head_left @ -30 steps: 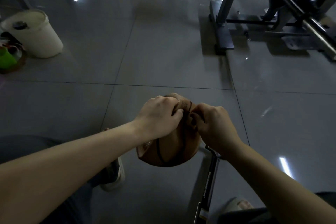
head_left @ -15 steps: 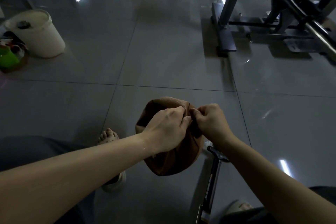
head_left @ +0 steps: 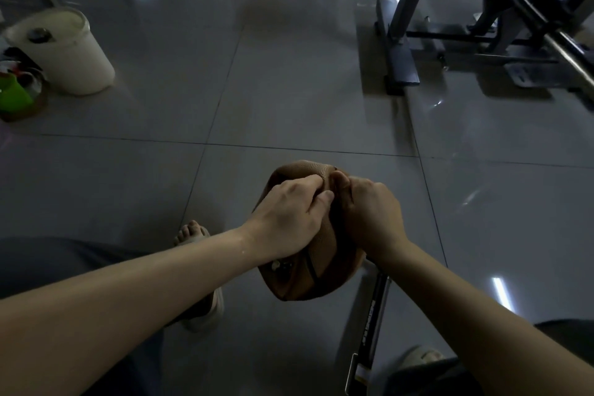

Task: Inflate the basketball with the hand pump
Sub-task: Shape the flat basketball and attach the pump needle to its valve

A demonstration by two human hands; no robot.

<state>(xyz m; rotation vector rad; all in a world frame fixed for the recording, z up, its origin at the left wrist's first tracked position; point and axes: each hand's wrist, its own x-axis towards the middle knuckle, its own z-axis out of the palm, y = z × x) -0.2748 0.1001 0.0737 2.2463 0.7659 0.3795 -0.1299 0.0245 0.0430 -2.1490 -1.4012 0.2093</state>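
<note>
Curled fingers of the left hand [head_left: 289, 219] and right hand [head_left: 369, 215] are pinching the limp brown basketball [head_left: 321, 280] above the grey tiled floor [head_left: 289, 90], having just turned it, probably seeking the valve, while the slim black hand pump [head_left: 374, 315] is lying unused below.

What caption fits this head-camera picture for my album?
Left hand and right hand pinch a flat basketball near the pump.

basketball [head_left: 308, 283]: was gripped between left hand [head_left: 286, 219] and right hand [head_left: 369, 215]
pump [head_left: 373, 321]: stood near side, right of basketball
bucket [head_left: 74, 61]: stood far left
gym frame [head_left: 401, 51]: stood far right
</note>
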